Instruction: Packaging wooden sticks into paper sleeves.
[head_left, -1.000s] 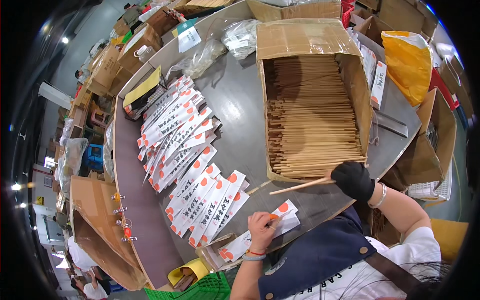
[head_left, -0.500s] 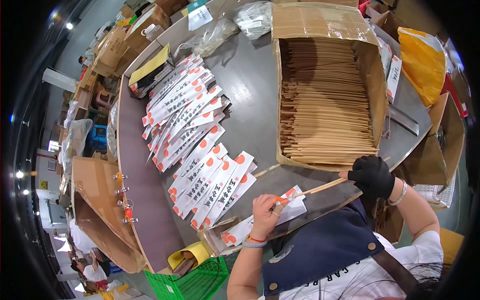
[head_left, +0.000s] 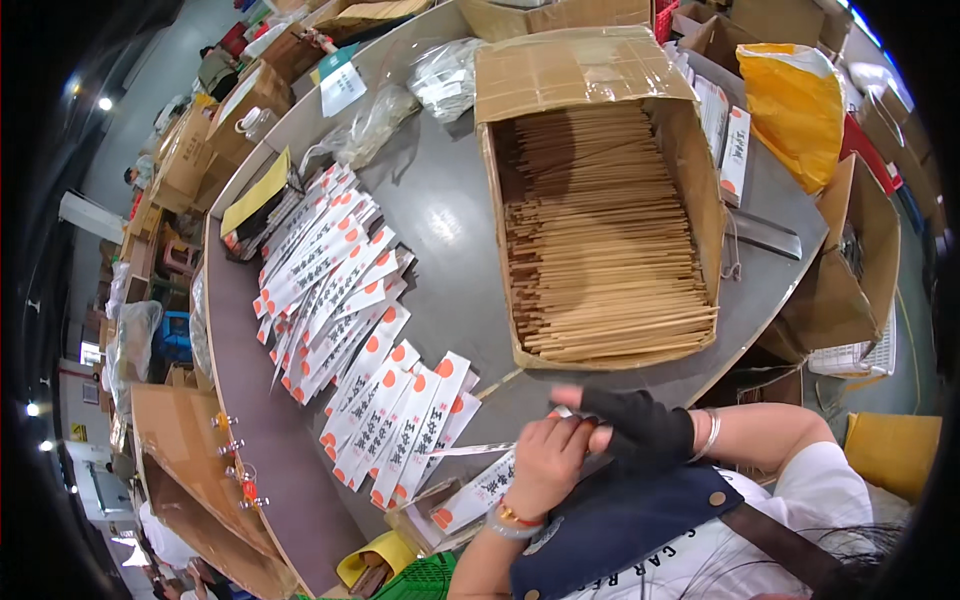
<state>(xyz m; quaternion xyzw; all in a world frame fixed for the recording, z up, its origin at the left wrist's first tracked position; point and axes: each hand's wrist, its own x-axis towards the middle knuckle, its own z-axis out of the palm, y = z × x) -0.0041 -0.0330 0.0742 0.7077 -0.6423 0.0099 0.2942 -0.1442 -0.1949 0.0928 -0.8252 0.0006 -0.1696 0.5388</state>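
Observation:
My left hand (head_left: 550,462) is closed around a white paper chopstick sleeve (head_left: 472,450), whose narrow end sticks out to the left. Against its knuckles lies my right hand (head_left: 640,428) in a black fingerless glove, fingers stretched out and blurred at the tips. The pair of chopsticks is hidden by the hands. Beneath my left hand, flat sleeves (head_left: 470,503) with orange-red dots lie in a small cardboard holder (head_left: 415,528). Beyond my hands stands an open cardboard box (head_left: 500,250) packed with wooden chopsticks (head_left: 610,250).
Overlapping printed sleeves (head_left: 330,270) spread across the left of the grey table (head_left: 440,230). Plastic bags (head_left: 445,78) sit at the back. On the right are a metal strip (head_left: 765,236), a yellow bag (head_left: 790,110) and open cartons (head_left: 850,260). A green crate (head_left: 420,578) stands below.
My right hand has come left from the box's near corner to my left hand. The two chopsticks it held have gone out of sight. The view has shifted.

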